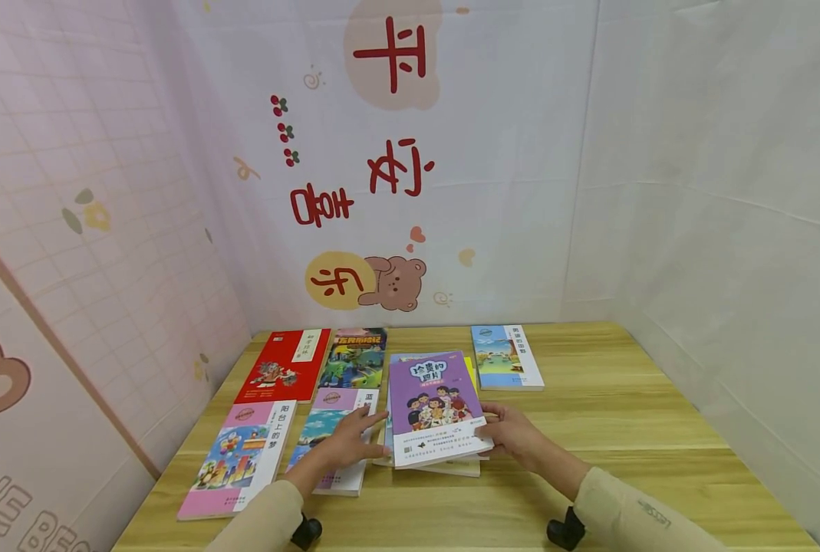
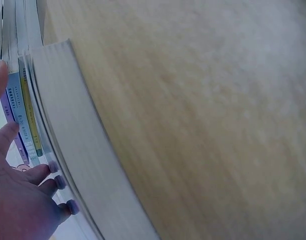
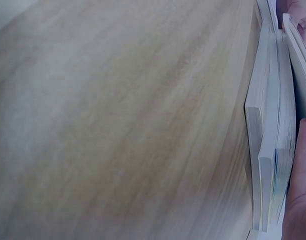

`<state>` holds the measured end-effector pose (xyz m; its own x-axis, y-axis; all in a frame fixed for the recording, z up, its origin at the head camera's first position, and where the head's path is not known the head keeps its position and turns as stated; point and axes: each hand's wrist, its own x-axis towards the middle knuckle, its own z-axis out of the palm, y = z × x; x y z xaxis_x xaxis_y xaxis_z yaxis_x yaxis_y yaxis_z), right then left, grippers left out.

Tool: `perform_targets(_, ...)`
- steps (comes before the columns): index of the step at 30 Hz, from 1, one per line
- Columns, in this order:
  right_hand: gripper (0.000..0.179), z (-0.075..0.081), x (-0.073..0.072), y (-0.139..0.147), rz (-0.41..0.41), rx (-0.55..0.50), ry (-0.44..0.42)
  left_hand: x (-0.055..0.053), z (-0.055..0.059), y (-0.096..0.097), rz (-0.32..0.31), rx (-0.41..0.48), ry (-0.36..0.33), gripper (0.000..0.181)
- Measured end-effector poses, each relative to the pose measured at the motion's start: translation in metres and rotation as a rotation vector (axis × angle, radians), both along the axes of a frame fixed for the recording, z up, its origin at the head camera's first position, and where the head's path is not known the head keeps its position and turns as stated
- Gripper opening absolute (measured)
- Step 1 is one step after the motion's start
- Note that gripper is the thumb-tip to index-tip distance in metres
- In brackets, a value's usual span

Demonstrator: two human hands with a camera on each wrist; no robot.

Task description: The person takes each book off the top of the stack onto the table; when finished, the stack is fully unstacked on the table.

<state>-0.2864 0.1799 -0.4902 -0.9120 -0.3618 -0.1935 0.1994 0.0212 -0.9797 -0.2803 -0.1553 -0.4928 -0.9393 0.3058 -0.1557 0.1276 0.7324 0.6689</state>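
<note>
A purple picture-cover book [image 1: 432, 399] lies on top of a small stack, its near right edge raised above the books below. My right hand [image 1: 516, 438] grips that edge near the lower corner, with the thumb over the white band of the cover. In the right wrist view a gap shows between the lifted book and the page edges of the stack [image 3: 268, 115]. My left hand [image 1: 346, 443] is over a blue-and-pink book [image 1: 334, 441], fingers spread, fingertips close to the stack's left side. Purple, blue and yellow spines [image 2: 23, 115] show beyond it in the left wrist view.
On the wooden table [image 1: 589, 429], a red book [image 1: 285, 366] and a green jungle-cover book [image 1: 354, 359] lie at the back left. A pink book [image 1: 240, 460] lies front left, and a light-blue book [image 1: 506, 357] back right. White printed cloth walls [image 1: 506, 192] enclose the table.
</note>
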Motion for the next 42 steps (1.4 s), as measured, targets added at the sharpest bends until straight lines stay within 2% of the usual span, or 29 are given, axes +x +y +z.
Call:
perform_targets(5,0.063,-0.001,0.001,-0.003,-0.052,-0.005,0.002,0.0,-0.001,-0.001,-0.006,0.012,0.003,0.073)
perform_targets(13,0.062,0.001,0.003,-0.004,-0.098,-0.001,0.054,-0.002,-0.004,-0.001,0.001,0.012,-0.01,0.074)
perform_targets(21,0.062,0.002,0.0,-0.001,-0.088,-0.028,0.08,-0.002,-0.003,-0.001,0.0,0.01,-0.009,0.074)
perform_targets(34,0.063,0.013,-0.006,0.011,-0.07,-0.03,0.105,-0.001,-0.002,-0.003,-0.02,0.017,0.0,0.072)
perform_targets(42,0.064,0.022,-0.015,0.027,-0.134,-0.023,0.118,-0.001,-0.003,-0.004,-0.025,0.029,0.0,0.072)
